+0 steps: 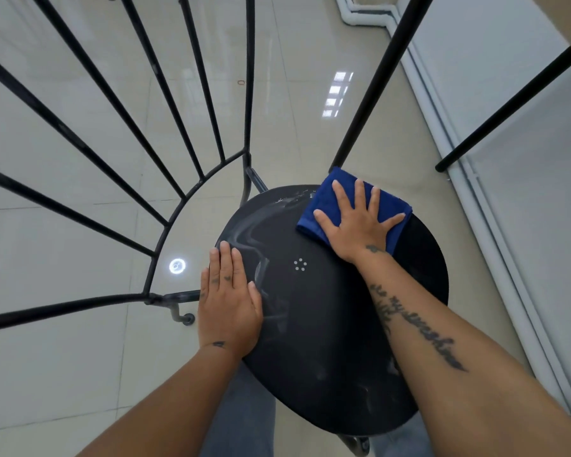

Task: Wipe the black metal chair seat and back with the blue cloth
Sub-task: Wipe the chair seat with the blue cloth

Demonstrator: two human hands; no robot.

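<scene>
The black metal chair has a round seat [327, 324] in the middle of the view, streaked with pale dust on its left and far parts. Its back [165, 179], a fan of thin black bars, rises to the left. A folded blue cloth [327, 199] lies on the far right edge of the seat. My right hand [356, 222] presses flat on the cloth with fingers spread. My left hand [229, 298] rests flat on the seat's left edge, fingers straight and together, holding nothing.
Glossy beige floor tiles [80, 357] surround the chair. Two black legs of a table or stand [379, 80] rise just beyond the cloth and at the right. A white wall with pipes along its base [475, 192] runs down the right side.
</scene>
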